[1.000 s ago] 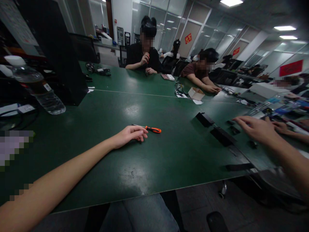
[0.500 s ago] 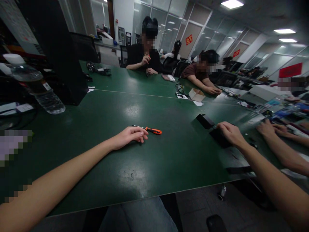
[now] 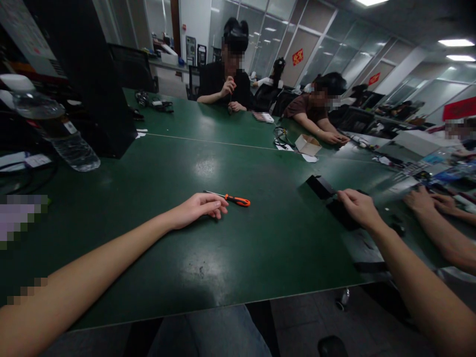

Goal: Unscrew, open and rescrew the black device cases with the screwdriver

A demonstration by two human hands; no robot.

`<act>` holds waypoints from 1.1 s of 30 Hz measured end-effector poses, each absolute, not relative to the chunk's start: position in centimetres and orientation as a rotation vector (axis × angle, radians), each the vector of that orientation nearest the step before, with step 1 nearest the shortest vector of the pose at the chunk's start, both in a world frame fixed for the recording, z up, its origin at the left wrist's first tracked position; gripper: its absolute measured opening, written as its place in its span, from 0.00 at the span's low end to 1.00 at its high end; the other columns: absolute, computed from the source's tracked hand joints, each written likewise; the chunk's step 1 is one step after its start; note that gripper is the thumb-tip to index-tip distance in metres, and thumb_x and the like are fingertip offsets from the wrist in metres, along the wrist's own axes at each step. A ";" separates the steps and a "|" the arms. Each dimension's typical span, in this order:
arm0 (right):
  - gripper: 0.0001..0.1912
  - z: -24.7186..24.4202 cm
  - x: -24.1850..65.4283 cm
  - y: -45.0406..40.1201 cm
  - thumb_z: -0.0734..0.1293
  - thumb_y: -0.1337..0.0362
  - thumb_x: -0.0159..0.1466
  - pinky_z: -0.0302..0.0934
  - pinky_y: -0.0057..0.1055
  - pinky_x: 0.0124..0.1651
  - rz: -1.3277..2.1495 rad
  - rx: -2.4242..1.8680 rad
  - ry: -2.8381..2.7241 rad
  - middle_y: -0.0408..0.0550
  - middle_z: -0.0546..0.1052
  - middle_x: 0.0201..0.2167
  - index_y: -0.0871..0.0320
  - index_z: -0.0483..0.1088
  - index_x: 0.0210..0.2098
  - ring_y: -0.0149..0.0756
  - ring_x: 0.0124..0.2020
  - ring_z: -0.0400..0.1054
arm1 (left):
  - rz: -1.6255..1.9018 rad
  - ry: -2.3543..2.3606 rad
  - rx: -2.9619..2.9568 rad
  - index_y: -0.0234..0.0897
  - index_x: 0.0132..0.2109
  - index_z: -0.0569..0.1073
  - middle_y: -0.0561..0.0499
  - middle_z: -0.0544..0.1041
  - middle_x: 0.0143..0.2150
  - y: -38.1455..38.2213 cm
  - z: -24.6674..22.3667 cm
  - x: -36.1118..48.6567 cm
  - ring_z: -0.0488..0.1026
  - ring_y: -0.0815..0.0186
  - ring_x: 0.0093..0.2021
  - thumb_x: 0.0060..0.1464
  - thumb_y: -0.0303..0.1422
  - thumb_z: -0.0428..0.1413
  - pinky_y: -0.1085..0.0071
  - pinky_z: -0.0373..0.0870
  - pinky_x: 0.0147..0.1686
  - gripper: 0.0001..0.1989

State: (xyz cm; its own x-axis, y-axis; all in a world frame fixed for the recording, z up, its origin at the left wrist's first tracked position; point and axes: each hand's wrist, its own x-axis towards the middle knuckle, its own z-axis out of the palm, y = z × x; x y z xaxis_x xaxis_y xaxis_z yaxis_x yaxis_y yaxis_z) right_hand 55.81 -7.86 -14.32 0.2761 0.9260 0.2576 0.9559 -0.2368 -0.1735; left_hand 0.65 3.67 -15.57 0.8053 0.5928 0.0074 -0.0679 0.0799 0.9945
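My left hand rests on the green table, its fingers loosely bent and apart, with nothing seen in them. Just beyond those fingers lies a screwdriver with an orange and black handle; its thin metal shaft runs behind the hand. At the right, my right hand is closed, thumb and fingertips pressed together beside a black box-like object. Whatever sits in that pinch is too small or hidden to make out. Another dark flat piece lies beneath the right hand, partly covered by it.
A water bottle leans beside a tall black case on the left. Across the table are two people, cables and a small open carton. Another person's hands are close on my right. The table's front edge is near my lap.
The view has shifted slightly. My right hand's fingertips now point more toward the black box-like object, beside it. My left hand and the screwdriver stay where they were.
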 end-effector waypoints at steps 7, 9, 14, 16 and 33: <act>0.18 -14.6 55.7 -6.6 0.56 0.53 0.68 0.57 0.40 0.43 -0.105 -2.301 -1.849 0.54 0.73 0.29 0.51 0.61 0.24 0.44 0.35 0.64 | 0.548 0.487 1.372 0.30 0.48 0.78 0.42 0.81 0.42 3.6 -15.6 0.7 0.77 0.64 0.38 0.59 0.43 0.63 0.65 0.72 0.42 0.19; 0.16 -14.5 55.5 -6.8 0.58 0.55 0.67 0.57 0.40 0.44 -0.110 -2.324 -1.833 0.55 0.73 0.31 0.52 0.63 0.26 0.45 0.37 0.64 | 0.599 0.505 1.359 0.30 0.47 0.78 0.43 0.80 0.39 3.5 -15.7 0.8 0.77 0.65 0.36 0.57 0.43 0.64 0.67 0.72 0.40 0.19; 0.14 -13.0 54.7 -6.4 0.61 0.55 0.67 0.58 0.37 0.44 -0.085 -2.412 -1.728 0.55 0.75 0.34 0.55 0.68 0.28 0.43 0.38 0.66 | 0.763 0.581 1.306 0.31 0.41 0.79 0.48 0.77 0.33 3.7 -15.9 0.9 0.73 0.68 0.31 0.54 0.44 0.66 0.70 0.70 0.34 0.18; 0.14 -12.2 54.1 -5.3 0.61 0.54 0.69 0.59 0.36 0.44 -0.091 -2.457 -1.633 0.57 0.77 0.40 0.57 0.70 0.35 0.42 0.40 0.68 | 0.800 0.605 1.299 0.31 0.40 0.78 0.49 0.76 0.31 3.9 -15.9 0.9 0.72 0.68 0.30 0.53 0.44 0.65 0.71 0.69 0.33 0.18; 0.19 -15.3 27.2 6.3 0.64 0.52 0.68 0.65 0.47 0.57 0.171 -1.591 -2.175 0.53 0.76 0.54 0.50 0.66 0.55 0.49 0.53 0.71 | 1.137 1.114 1.830 0.37 0.54 0.74 0.42 0.76 0.56 5.5 -16.1 -0.3 0.73 0.55 0.56 0.58 0.38 0.61 0.60 0.68 0.55 0.18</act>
State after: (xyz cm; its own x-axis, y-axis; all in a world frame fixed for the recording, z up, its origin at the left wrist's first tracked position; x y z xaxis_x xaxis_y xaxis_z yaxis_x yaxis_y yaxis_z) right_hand 27.23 6.27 -15.30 -0.2432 0.9309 0.2727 0.8769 0.3312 -0.3485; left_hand -0.32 5.47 -16.09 0.2445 0.9156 0.3191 0.3003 -0.3844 0.8730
